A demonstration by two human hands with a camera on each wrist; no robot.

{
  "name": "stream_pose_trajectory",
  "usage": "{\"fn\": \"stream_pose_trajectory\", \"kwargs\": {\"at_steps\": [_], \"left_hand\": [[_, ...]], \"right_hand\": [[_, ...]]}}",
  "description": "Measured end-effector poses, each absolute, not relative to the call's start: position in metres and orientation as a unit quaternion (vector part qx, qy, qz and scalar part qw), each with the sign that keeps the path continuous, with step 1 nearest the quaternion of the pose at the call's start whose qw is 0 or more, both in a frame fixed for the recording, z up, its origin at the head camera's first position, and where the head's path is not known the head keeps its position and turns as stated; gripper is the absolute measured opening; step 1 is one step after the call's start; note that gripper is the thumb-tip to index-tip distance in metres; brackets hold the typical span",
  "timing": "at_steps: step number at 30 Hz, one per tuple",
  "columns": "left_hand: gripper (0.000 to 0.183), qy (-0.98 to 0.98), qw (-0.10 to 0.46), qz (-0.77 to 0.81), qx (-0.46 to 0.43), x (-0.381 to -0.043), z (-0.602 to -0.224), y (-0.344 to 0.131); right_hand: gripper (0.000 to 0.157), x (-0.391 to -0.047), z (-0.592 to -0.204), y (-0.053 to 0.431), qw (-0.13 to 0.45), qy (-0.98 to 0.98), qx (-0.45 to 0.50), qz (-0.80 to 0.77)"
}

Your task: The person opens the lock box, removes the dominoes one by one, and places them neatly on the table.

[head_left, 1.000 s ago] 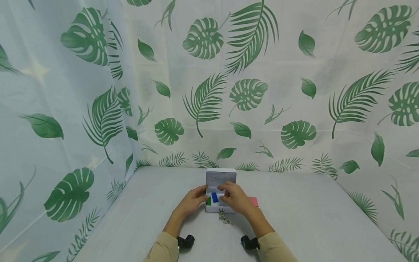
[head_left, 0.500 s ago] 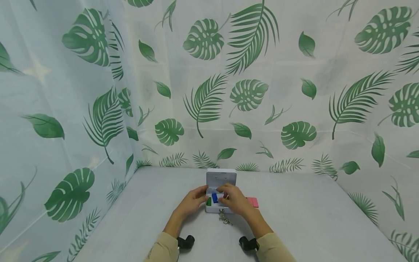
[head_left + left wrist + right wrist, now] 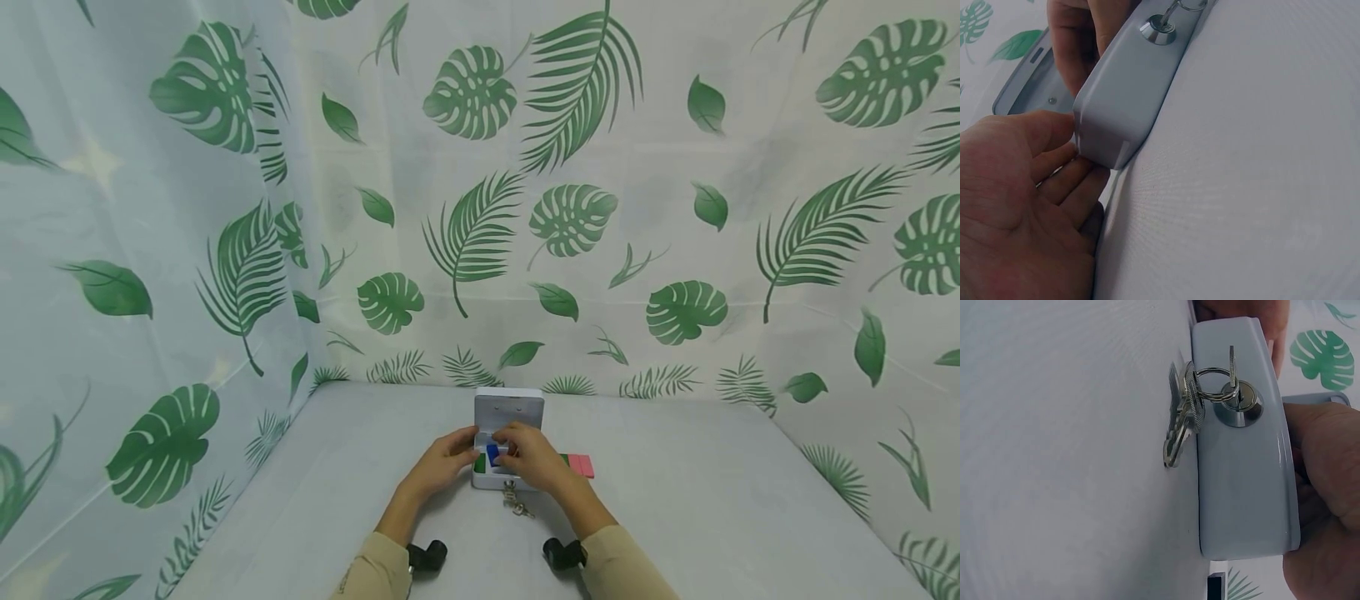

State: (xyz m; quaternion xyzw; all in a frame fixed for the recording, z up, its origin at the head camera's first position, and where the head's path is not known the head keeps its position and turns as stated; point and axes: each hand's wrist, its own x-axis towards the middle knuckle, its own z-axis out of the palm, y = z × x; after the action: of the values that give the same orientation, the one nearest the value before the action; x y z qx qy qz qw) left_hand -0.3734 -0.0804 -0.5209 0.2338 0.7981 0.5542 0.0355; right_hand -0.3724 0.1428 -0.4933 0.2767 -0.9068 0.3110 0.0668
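Observation:
A pale grey metal cash box (image 3: pixel 491 481) stands with its lid (image 3: pixel 510 412) raised. Inside lie a small blue block (image 3: pixel 492 454) and, to its left, a green block (image 3: pixel 480 463). My left hand (image 3: pixel 441 460) rests against the box's left end; in the left wrist view its thumb and extended fingers (image 3: pixel 1063 181) touch the corner. Over the box, my right hand (image 3: pixel 534 457) reaches in with bent fingers, thumb tip and index finger close about the blue block. Whether they pinch it, I cannot tell. The box wall hides these fingertips in the right wrist view.
Keys (image 3: pixel 1182 419) hang on a ring from the lock (image 3: pixel 1239 403) at the box's front. Pink blocks (image 3: pixel 581 465) and a bit of green lie right of the box, partly behind the right hand. A leaf-print curtain (image 3: pixel 480 250) hangs behind the white table (image 3: pixel 675 500).
My right hand has shifted slightly left, bringing its thumb and index finger closer to the blue block. More of the blocks beside the box shows. The left hand holds its place at the box.

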Motion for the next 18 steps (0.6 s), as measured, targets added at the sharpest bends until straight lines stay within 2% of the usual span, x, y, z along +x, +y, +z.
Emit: {"fn": "stream_pose_trajectory", "kwargs": {"at_steps": [18], "left_hand": [[0.051,0.805,0.032,0.548,0.224,-0.3744,-0.523,-0.0797]], "right_hand": [[0.035,-0.3764,-0.496,0.1361,0.063,-0.919,0.281,0.268]]}}
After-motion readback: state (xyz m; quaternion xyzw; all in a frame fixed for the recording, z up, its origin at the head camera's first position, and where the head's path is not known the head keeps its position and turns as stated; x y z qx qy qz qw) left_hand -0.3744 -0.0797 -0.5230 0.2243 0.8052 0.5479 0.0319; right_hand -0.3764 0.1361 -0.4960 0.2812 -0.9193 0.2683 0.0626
